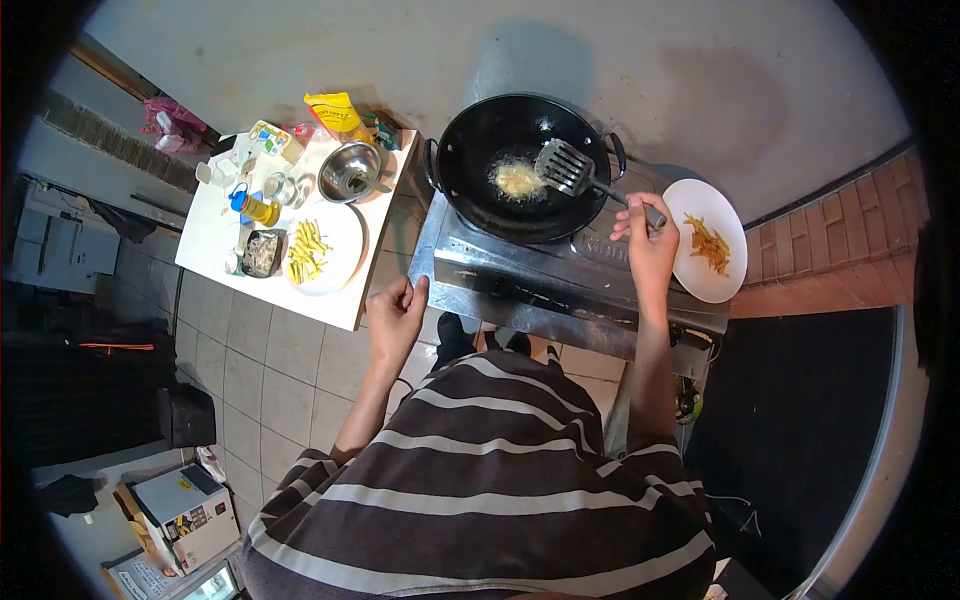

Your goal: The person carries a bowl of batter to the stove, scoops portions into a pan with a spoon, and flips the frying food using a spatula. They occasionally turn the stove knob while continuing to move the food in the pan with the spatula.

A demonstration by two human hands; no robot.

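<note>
The right hand [648,245] sat right of centre in the frame, fingers wrapped around the handle of a slotted spatula [566,167]. The spatula's blade hung over the black wok [470,150] at upper centre, just right of a patch of pale yellow food [518,180] frying in the wok's middle. Whether the blade touched the food could not be told. The wok stood on a steel stove [500,265] that ran across the middle of the frame.

The left hand [396,315] hung left of centre, loosely curled with the thumb up, holding nothing. It was just below the stove's front left corner and beside the near edge of a white table [210,235]; whether it touched either could not be told.

At the right of the frame, just beyond the right hand, a white plate [700,275] held a small heap of fried strips [708,243]. It rested on the stove's right end.

On the table at upper left lay a second plate [345,250] with raw yellow strips [306,250], a small dark tray [264,253] beside it, a steel bowl [350,172] toward the wok, a bottle [255,208] with a blue cap, and a yellow packet [333,110] at the far edge. Other small jars and packets crowded the far corner, too small to tell apart.

The person's striped shirt [480,480] filled the lower centre, over a tiled floor [270,370].
</note>
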